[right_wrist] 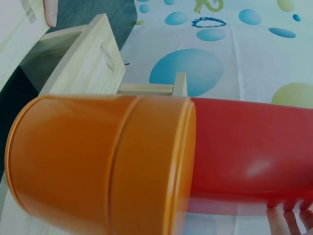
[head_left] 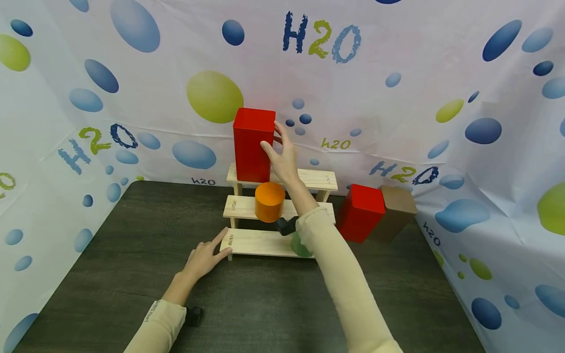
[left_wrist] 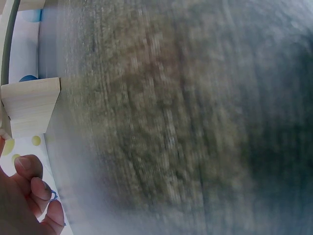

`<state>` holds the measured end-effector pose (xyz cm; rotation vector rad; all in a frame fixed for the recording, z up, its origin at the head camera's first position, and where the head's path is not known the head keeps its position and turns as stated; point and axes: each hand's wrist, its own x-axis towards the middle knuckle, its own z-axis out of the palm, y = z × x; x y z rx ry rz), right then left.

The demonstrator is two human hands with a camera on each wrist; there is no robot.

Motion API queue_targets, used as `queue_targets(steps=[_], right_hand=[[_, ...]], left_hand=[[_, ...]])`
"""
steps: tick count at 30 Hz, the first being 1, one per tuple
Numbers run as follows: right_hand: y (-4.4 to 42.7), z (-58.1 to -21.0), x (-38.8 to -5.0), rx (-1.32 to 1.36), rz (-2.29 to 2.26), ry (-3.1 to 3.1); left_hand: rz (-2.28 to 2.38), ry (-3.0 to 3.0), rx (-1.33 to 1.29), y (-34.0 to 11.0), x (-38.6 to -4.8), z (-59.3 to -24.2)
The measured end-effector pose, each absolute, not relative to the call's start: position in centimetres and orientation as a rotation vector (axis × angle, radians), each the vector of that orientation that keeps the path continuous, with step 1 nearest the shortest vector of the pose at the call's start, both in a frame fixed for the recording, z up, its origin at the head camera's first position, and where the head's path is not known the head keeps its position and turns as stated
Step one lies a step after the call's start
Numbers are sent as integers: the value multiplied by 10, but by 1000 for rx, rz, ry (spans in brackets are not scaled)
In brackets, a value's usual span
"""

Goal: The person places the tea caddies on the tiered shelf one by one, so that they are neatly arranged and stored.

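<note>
A tall red box stands on the left part of the top step of a light wooden three-step shelf. My right hand grips this box at its right side, thumb on the front and fingers farther back; fingertips show against it in the right wrist view. On the middle step stands an orange canister. A green round object, partly hidden by my right sleeve, is on the bottom step. My left hand touches that step's left end with straight index finger and thumb.
Right of the shelf, a second red box stands beside a brown box on the dark wooden table. Behind them hangs a white curtain with coloured drops. A black wrist device sits close to the orange canister.
</note>
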<state>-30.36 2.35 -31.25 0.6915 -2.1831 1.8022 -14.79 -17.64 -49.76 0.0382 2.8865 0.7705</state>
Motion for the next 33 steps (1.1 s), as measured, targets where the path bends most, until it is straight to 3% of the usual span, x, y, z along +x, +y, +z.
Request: queue_targets(steps=[25, 33], right_hand=[[15, -315, -304, 715, 1736, -2234], [24, -289, -275, 710, 1839, -2230]], left_hand=[[777, 2894, 48, -178, -148, -500], [776, 2887, 48, -177, -148, -499]])
